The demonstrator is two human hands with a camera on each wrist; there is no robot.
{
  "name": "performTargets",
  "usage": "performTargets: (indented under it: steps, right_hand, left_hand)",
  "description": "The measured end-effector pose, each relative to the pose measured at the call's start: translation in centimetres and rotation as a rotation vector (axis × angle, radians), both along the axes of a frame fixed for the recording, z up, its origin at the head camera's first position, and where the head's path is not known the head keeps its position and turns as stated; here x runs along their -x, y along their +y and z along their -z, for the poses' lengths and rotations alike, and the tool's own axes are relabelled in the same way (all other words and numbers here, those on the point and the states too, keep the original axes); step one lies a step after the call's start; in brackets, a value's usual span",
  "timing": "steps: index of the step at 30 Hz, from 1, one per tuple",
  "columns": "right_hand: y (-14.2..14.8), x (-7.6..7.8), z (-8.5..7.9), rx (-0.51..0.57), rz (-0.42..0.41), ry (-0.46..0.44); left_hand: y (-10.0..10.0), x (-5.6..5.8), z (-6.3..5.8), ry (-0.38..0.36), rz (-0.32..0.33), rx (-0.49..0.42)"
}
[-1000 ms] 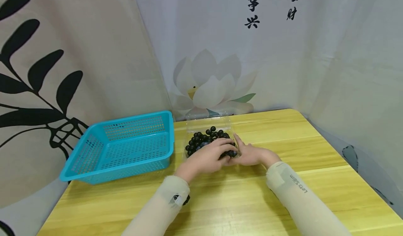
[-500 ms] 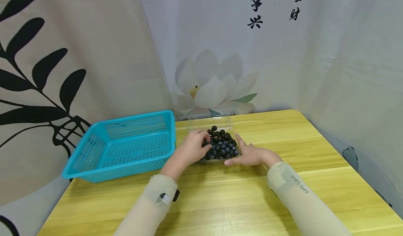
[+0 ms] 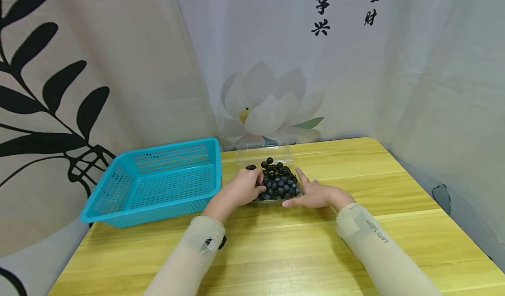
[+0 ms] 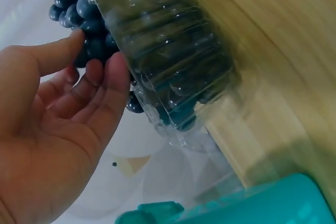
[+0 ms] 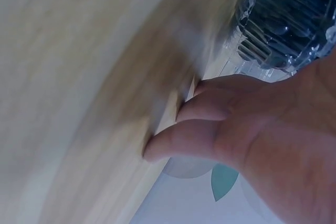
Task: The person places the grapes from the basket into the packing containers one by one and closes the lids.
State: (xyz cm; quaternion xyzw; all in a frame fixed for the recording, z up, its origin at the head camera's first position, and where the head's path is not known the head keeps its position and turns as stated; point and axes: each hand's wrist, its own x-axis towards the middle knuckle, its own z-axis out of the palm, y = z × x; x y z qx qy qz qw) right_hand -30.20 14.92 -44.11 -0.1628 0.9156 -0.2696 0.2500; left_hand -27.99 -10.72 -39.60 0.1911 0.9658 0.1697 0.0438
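A clear plastic box point(image 4: 173, 51) full of dark grapes point(image 3: 279, 183) stands near the back of the table, its lid point(image 3: 245, 156) raised at the rear. My left hand point(image 3: 241, 188) is at the box's left side. In the left wrist view its thumb and fingers curl in and pinch grapes point(image 4: 94, 48) above the rim. On the other side, my right hand point(image 3: 317, 194) has its thumb and fingers spread along the box's right edge. The right wrist view shows the right fingers point(image 5: 184, 139) fairly straight, tips down at the table, beside the box.
A blue plastic basket point(image 3: 158, 212) with perforated walls stands left of the box, close to my left hand. The yellow wooden table point(image 3: 276, 252) ends at a patterned curtain point(image 3: 347, 90) just behind the box.
My left hand has moved from over the front of the grapes to the box's left side, where its fingers reach in. My right hand stays at the right edge.
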Motion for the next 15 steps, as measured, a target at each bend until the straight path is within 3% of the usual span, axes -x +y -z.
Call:
performTargets:
  steps: [6,15]
  right_hand:
    - [0.06,-0.08,-0.12,0.001,0.005,-0.002]
    - [0.09,-0.07,-0.06,0.002,-0.009,-0.001]
  left_hand:
    - [0.79,0.76,-0.41,-0.07,0.005,0.022]
    - [0.5,0.53,0.43,-0.038,-0.01,-0.065]
